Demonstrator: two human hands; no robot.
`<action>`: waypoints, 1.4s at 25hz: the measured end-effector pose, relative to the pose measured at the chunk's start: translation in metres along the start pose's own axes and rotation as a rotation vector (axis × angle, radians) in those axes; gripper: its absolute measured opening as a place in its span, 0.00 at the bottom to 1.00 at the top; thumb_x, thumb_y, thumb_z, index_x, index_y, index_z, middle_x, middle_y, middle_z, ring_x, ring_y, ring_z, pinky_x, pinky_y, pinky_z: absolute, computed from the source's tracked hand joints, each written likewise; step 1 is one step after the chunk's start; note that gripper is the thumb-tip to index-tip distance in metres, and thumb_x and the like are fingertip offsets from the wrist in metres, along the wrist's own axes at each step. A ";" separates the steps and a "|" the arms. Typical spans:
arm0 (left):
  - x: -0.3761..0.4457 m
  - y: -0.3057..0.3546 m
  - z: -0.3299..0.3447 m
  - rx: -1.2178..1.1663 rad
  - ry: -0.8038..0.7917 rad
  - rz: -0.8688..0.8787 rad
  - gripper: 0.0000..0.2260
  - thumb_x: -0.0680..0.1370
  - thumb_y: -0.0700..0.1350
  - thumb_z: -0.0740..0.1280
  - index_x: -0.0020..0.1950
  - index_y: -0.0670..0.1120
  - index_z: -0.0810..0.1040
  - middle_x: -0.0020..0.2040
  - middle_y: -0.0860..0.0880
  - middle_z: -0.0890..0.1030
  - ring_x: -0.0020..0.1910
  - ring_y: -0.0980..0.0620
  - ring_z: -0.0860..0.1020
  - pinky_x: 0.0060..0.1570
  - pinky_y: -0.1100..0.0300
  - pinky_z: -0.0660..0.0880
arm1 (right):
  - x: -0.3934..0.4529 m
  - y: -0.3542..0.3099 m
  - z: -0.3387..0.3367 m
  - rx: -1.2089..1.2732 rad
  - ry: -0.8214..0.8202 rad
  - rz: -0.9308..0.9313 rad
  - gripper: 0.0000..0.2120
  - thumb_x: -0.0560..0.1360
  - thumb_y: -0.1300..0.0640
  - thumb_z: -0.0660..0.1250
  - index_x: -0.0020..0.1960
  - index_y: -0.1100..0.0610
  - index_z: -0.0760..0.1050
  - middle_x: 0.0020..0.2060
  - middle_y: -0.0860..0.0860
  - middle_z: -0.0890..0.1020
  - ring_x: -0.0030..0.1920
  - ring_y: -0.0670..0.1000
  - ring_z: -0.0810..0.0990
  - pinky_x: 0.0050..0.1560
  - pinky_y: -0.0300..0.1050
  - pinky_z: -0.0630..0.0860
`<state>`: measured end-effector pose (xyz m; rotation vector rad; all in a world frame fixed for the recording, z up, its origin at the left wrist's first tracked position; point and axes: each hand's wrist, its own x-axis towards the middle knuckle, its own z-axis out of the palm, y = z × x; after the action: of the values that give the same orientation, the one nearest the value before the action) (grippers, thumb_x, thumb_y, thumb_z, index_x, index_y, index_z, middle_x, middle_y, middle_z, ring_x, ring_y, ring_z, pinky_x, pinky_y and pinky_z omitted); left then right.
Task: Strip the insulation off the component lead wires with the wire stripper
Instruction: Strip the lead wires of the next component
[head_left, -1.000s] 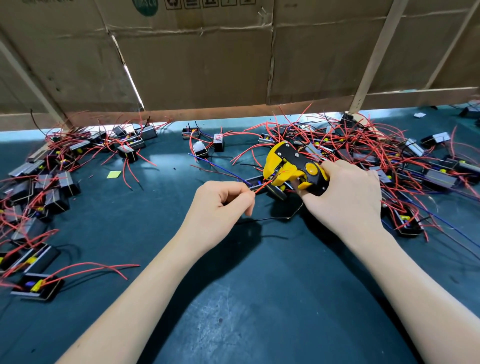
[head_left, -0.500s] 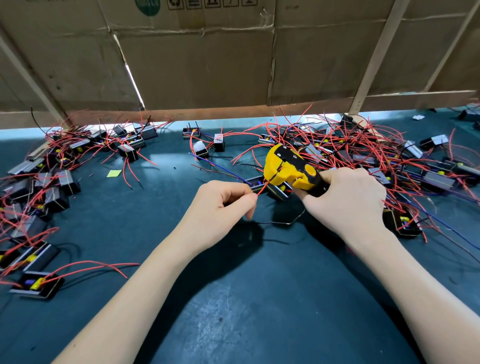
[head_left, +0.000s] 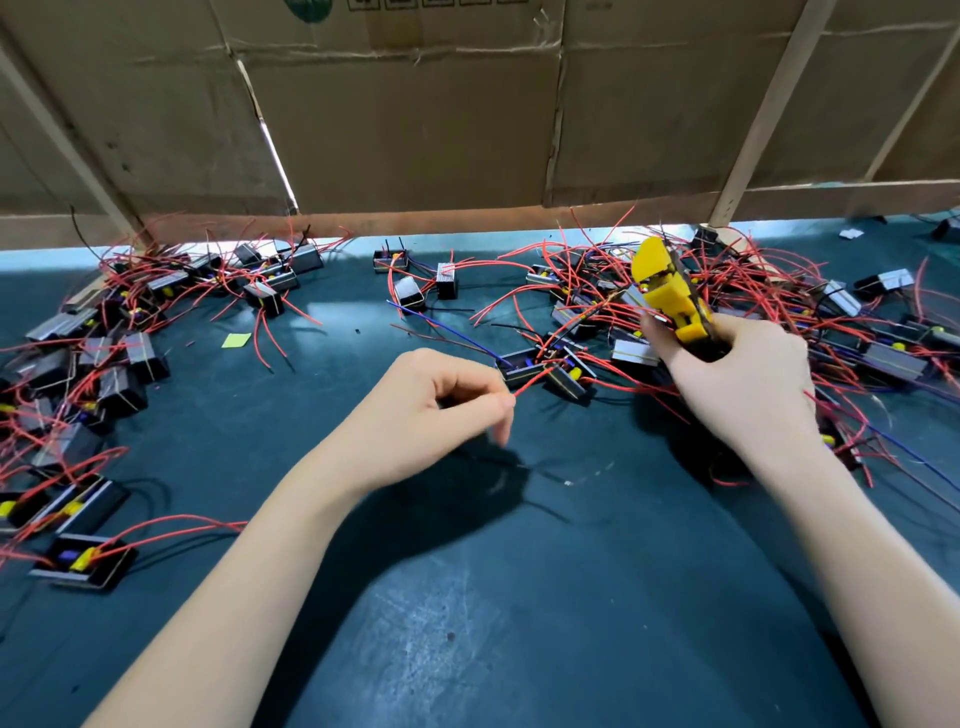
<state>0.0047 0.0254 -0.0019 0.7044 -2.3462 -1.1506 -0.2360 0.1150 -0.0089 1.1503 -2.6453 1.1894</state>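
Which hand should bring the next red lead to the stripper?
Left. The left hand already pinches a red lead wire of the component in front of it; the right hand is occupied gripping the yellow wire stripper.

Bare mat (head_left: 467, 597) open near the body, wired component piles (head_left: 104, 364) crowding both sides

The right hand (head_left: 737, 384) has lifted the yellow wire stripper (head_left: 667, 291) up and away to the right, off the red wire (head_left: 535, 378). The left hand (head_left: 441, 410) has slid back along that wire and now pinches only its free end.
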 end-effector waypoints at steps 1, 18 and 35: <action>0.002 -0.001 0.001 0.018 0.055 0.004 0.12 0.76 0.48 0.64 0.35 0.49 0.82 0.30 0.51 0.75 0.31 0.52 0.70 0.35 0.58 0.68 | -0.002 -0.001 0.001 0.010 -0.003 -0.026 0.27 0.70 0.30 0.65 0.34 0.54 0.77 0.26 0.48 0.76 0.34 0.53 0.76 0.32 0.44 0.65; 0.006 -0.036 -0.042 0.158 0.728 0.003 0.12 0.77 0.34 0.65 0.55 0.47 0.80 0.47 0.53 0.84 0.48 0.58 0.81 0.48 0.61 0.73 | -0.004 0.000 0.000 0.284 0.074 -0.239 0.26 0.74 0.38 0.68 0.30 0.57 0.68 0.22 0.51 0.65 0.28 0.47 0.63 0.32 0.35 0.61; -0.005 -0.103 -0.079 0.832 0.763 -0.799 0.16 0.78 0.36 0.65 0.63 0.32 0.66 0.61 0.29 0.74 0.63 0.31 0.70 0.56 0.40 0.70 | -0.046 -0.031 0.035 1.107 -0.941 0.075 0.24 0.67 0.34 0.65 0.34 0.56 0.74 0.60 0.65 0.78 0.65 0.51 0.77 0.70 0.51 0.68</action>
<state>0.0796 -0.0724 -0.0416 2.0439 -1.7803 0.0417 -0.1731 0.1066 -0.0278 2.1610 -2.3793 2.8878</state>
